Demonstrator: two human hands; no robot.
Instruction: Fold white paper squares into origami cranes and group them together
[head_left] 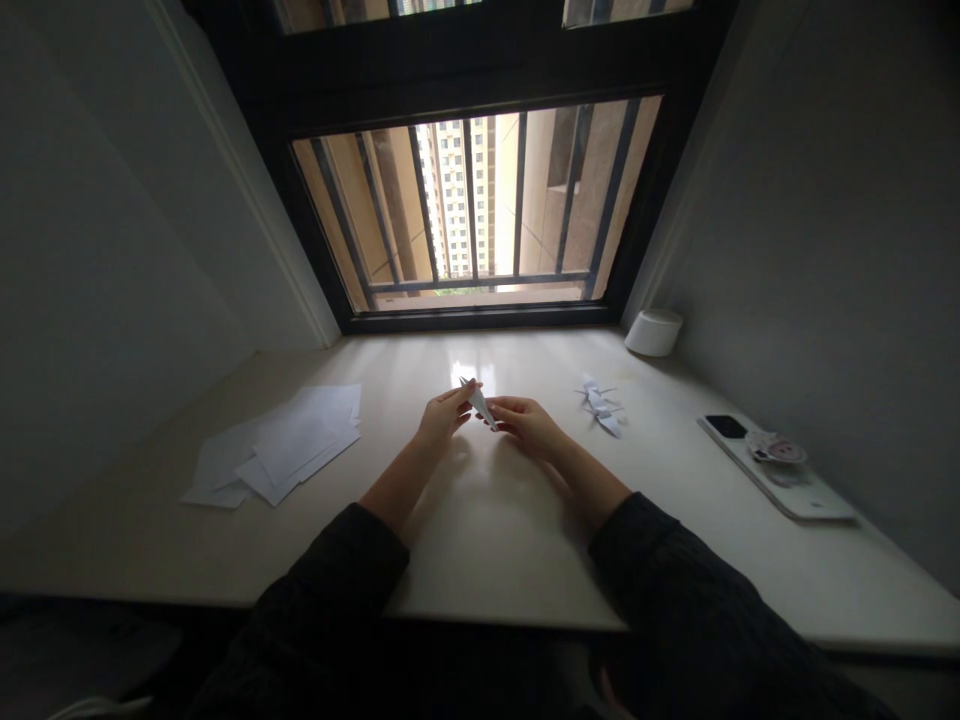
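A narrow piece of folded white paper (478, 403) stands tilted between my hands above the middle of the desk. My left hand (442, 418) pinches its upper part. My right hand (529, 425) holds its lower end with the fingertips. To the right of my right hand, a folded white paper crane (601, 407) lies on the desk, apart from both hands. Loose white paper sheets (285, 447) overlap in a pile to the left of my left hand.
The cream desk (480, 540) runs along a barred window (476, 205). A white cylindrical object (653, 332) stands in the far right corner. A smartphone in a clear case (776, 470) lies face down near the right wall, with a round sticker on it.
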